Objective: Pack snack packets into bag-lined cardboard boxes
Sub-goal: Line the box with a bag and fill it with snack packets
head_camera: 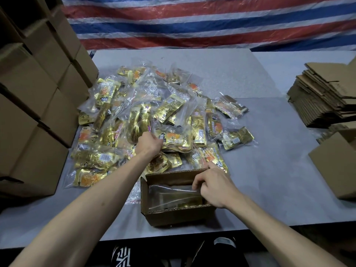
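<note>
The left hand (149,144) grips a snack packet (174,139) on the pile (146,105) — it looks light, soft, slippery, so pinch its edge — the right hand (213,186) pinches the clear bag (169,191) inside the box (177,214)

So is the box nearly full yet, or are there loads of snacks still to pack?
Not nearly. Done: the open box is lined with a clear bag and has a few gold packets low inside. In hand: the left hand grips a snack packet in the pile, while the right hand holds the clear bag's edge. Left: that big pile, plus flat cartons waiting on the right.
</note>
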Demonstrator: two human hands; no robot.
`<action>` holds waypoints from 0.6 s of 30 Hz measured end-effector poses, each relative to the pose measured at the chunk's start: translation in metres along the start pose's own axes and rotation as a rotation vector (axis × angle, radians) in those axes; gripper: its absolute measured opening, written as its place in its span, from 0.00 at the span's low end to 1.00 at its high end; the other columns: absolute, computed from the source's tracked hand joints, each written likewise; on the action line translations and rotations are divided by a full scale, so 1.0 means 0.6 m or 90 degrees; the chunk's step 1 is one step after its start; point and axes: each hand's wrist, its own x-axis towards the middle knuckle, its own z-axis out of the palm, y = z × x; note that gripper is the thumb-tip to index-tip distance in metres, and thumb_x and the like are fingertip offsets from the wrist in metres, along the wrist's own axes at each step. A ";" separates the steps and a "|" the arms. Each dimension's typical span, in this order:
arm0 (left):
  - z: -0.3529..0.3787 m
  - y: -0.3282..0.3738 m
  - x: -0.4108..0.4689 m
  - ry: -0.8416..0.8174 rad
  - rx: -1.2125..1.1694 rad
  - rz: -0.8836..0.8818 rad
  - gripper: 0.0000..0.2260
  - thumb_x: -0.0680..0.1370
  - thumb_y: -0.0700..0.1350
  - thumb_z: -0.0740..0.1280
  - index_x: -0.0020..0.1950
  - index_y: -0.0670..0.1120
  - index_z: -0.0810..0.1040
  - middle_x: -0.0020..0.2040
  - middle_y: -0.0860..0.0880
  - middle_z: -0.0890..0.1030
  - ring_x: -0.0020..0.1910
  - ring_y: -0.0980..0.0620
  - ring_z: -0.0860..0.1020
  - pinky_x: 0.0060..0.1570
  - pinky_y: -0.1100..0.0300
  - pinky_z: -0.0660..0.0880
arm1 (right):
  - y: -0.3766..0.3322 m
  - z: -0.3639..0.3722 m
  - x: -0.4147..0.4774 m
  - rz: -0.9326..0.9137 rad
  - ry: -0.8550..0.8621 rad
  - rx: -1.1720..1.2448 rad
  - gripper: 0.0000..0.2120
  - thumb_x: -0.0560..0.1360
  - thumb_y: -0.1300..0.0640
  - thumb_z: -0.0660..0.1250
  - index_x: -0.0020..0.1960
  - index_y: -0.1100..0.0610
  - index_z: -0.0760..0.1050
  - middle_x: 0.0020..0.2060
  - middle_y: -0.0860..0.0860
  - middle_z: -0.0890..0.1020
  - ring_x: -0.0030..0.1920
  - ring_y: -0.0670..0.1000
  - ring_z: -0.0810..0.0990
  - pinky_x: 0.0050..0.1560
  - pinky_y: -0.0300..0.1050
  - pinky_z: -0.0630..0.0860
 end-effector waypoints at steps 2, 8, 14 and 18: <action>0.000 0.010 -0.004 0.011 0.021 0.004 0.16 0.79 0.54 0.70 0.41 0.42 0.76 0.40 0.44 0.82 0.38 0.46 0.78 0.50 0.50 0.80 | -0.004 -0.004 -0.001 -0.002 -0.001 0.008 0.20 0.70 0.64 0.59 0.44 0.44 0.85 0.66 0.59 0.72 0.73 0.54 0.66 0.57 0.41 0.68; 0.004 0.014 -0.014 -0.060 0.113 -0.033 0.05 0.79 0.40 0.69 0.50 0.38 0.77 0.42 0.45 0.80 0.40 0.48 0.79 0.45 0.53 0.81 | -0.015 -0.015 -0.005 -0.009 -0.007 0.021 0.20 0.70 0.64 0.60 0.46 0.45 0.85 0.75 0.58 0.67 0.79 0.50 0.56 0.69 0.46 0.67; 0.022 0.003 -0.047 -0.066 0.206 0.128 0.07 0.76 0.46 0.71 0.42 0.42 0.82 0.34 0.51 0.80 0.31 0.53 0.77 0.30 0.60 0.74 | -0.010 -0.010 -0.001 0.014 -0.017 0.011 0.20 0.70 0.64 0.59 0.45 0.45 0.85 0.58 0.51 0.73 0.69 0.53 0.69 0.57 0.43 0.71; 0.024 0.013 -0.042 0.037 0.183 0.278 0.09 0.78 0.38 0.66 0.58 0.42 0.77 0.57 0.47 0.74 0.54 0.51 0.73 0.57 0.55 0.74 | -0.006 -0.007 0.002 0.008 -0.015 0.007 0.20 0.69 0.64 0.58 0.44 0.46 0.85 0.56 0.50 0.73 0.70 0.53 0.68 0.56 0.41 0.69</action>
